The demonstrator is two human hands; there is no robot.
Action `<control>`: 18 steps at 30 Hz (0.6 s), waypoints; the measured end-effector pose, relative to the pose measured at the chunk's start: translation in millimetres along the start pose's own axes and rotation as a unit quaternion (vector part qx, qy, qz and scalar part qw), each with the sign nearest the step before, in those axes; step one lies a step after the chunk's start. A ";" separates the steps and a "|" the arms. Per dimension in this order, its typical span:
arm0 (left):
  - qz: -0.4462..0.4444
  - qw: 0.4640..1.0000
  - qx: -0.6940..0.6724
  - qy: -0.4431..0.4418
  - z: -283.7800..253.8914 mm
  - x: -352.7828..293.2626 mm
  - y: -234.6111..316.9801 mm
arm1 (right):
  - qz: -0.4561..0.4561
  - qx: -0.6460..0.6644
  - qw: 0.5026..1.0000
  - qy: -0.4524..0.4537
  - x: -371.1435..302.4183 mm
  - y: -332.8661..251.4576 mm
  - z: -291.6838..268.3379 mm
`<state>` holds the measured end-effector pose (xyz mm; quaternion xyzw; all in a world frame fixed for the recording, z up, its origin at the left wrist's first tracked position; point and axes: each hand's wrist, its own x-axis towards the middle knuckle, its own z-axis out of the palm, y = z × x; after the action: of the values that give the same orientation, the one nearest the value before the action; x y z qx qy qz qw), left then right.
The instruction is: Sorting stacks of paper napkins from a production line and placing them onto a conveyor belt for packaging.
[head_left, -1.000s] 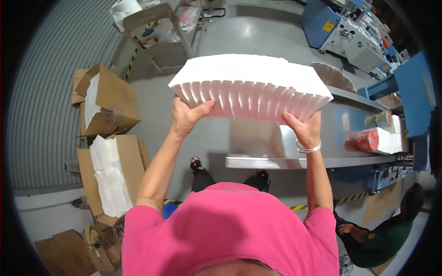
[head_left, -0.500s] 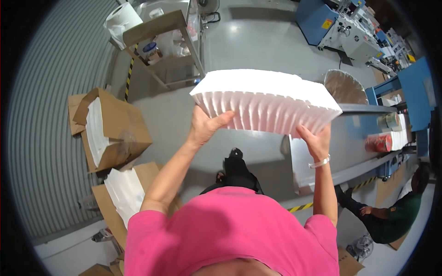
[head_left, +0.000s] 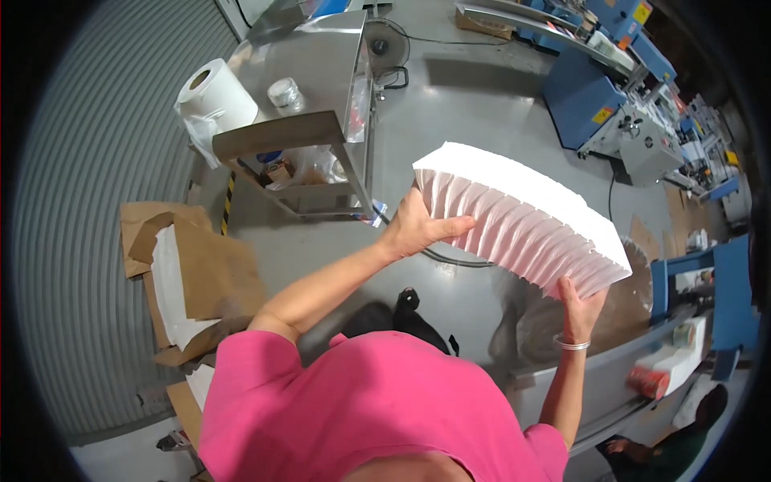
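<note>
A long stack of white folded paper (head_left: 514, 221) is held out in front of me, its pleated side toward me. My left hand (head_left: 424, 226) grips the left end, with the thumb across the pleats. At the lower right end, my right hand (head_left: 580, 309) holds it, thumb on the near side and a clear bracelet on the wrist. The far fingers of both hands are hidden behind the stack. It tilts down to the right and bows slightly.
To the left stand open cardboard boxes (head_left: 213, 277) with white paper inside. A metal cart (head_left: 317, 60) carries a white roll (head_left: 221, 92). Ahead is a floor fan (head_left: 387, 48). A lined bin (head_left: 638, 281), metal table (head_left: 594, 390) and blue machines (head_left: 578, 100) are right; a seated person (head_left: 675, 442) sits lower right.
The view has turned and moved forward toward the cart. The stack has shifted right and tilted, its right end now lower. Both hands keep their hold.
</note>
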<state>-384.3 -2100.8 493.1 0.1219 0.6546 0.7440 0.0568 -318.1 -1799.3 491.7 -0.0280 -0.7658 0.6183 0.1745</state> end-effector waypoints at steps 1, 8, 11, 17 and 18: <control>-0.024 1.000 -0.001 0.008 -8.4 19.1 4.4 | -0.010 -0.013 1.000 0.003 19.4 2.0 9.0; -0.015 0.998 -0.012 0.064 -100.0 125.6 5.3 | -0.001 -0.009 0.998 -0.068 157.7 10.7 115.6; -0.014 0.991 -0.020 0.131 -159.9 151.8 -10.1 | 0.005 -0.006 0.991 -0.133 213.8 11.6 187.2; 0.038 0.962 -0.046 0.267 -249.7 195.3 -2.3 | 0.031 0.083 0.941 -0.326 339.9 45.4 339.7; 0.016 0.946 0.001 0.324 -268.1 202.1 -19.3 | 0.011 0.089 0.930 -0.357 362.7 45.5 363.0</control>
<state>-649.1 -2306.3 465.2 -0.1152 0.6359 0.7438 -0.1706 -775.6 -2035.0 469.3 0.2016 -0.7188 0.6553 -0.1152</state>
